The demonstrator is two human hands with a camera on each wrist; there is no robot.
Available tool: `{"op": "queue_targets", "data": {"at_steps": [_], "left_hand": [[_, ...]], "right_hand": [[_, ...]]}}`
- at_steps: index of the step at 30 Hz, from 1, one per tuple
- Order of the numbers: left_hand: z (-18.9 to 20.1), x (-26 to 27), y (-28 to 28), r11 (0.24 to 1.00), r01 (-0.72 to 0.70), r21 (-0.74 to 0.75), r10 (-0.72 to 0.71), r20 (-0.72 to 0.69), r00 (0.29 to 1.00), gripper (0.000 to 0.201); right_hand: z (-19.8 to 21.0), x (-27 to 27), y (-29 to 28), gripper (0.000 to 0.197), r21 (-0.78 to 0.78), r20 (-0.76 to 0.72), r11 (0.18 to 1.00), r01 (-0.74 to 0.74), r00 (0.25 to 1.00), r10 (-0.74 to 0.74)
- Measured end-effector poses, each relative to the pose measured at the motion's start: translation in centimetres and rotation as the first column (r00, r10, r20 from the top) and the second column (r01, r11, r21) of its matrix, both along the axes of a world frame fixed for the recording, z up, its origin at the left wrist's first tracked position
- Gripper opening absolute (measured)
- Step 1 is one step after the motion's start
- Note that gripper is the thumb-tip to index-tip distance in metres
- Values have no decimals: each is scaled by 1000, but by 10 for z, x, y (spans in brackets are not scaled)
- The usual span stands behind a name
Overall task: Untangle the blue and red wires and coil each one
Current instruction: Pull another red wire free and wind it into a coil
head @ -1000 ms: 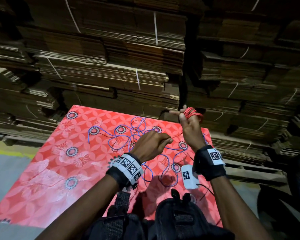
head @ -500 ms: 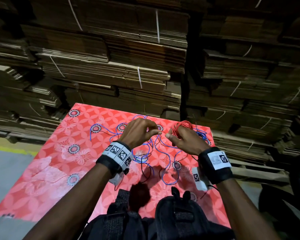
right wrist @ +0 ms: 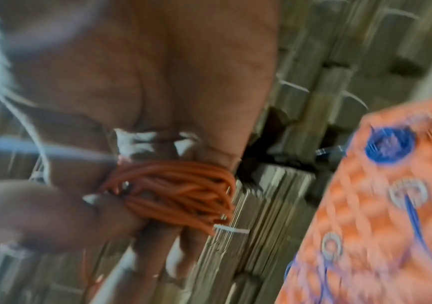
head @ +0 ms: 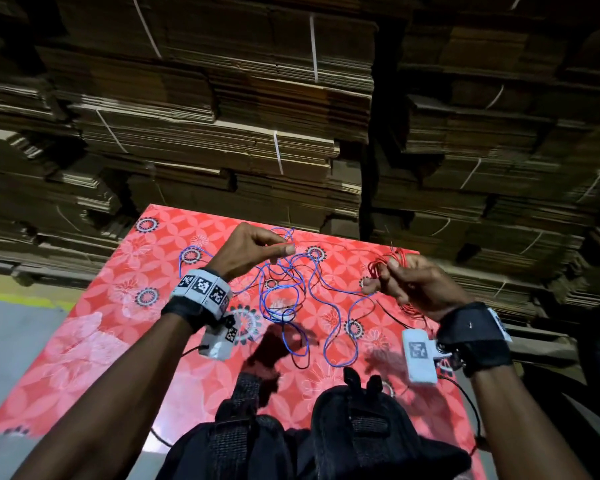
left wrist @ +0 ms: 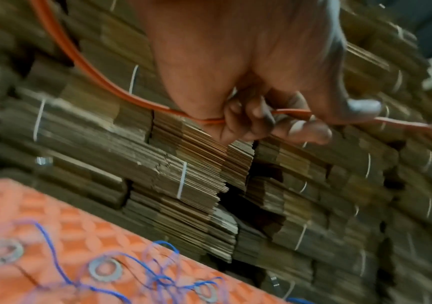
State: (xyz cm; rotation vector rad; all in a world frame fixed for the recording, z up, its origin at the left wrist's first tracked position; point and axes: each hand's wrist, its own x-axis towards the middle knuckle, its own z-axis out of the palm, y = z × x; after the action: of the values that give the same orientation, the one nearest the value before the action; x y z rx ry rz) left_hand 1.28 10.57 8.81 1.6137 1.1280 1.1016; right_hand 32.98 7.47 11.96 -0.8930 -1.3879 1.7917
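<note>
The blue wire (head: pixel 293 289) lies in loose tangled loops across the middle of the red flowered cloth (head: pixel 94 327). My right hand (head: pixel 400 282) holds a red wire coil (head: pixel 383 266) wound round its fingers, above the cloth's right side; the red wire coil (right wrist: pixel 181 191) shows close up in the right wrist view. My left hand (head: pixel 257 251) is raised over the far middle of the cloth. It pinches a strand of the red wire (left wrist: pixel 282 113) between thumb and curled fingers (left wrist: pixel 251 121). A thin red strand runs from it toward the coil.
Tall stacks of flattened cardboard (head: pixel 257 109) bound with white straps rise just behind the cloth. Grey floor (head: pixel 11 327) with a yellow line lies to the left. A dark bag or garment (head: pixel 326 438) sits at the near edge by my body.
My hands came together over the cloth, then drew apart: the left moved left and up with the red strand, the right with its coil moved out to the right.
</note>
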Motion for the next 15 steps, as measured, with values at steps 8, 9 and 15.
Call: {"op": "queue_targets", "data": {"at_steps": [8, 9, 15], "left_hand": [[-31, 43, 7, 998, 31, 46, -27, -104, 994, 24], [-34, 50, 3, 998, 46, 36, -42, -112, 993, 26], [-32, 89, -24, 966, 213, 147, -172, -253, 952, 34]], "right_hand": [[12, -49, -4, 20, -154, -612, 955, 255, 734, -295], [16, -55, -2, 22, -200, -675, 938, 284, 654, -342], [20, -68, 19, 15, -265, -736, 804, 533, 427, -526]]}}
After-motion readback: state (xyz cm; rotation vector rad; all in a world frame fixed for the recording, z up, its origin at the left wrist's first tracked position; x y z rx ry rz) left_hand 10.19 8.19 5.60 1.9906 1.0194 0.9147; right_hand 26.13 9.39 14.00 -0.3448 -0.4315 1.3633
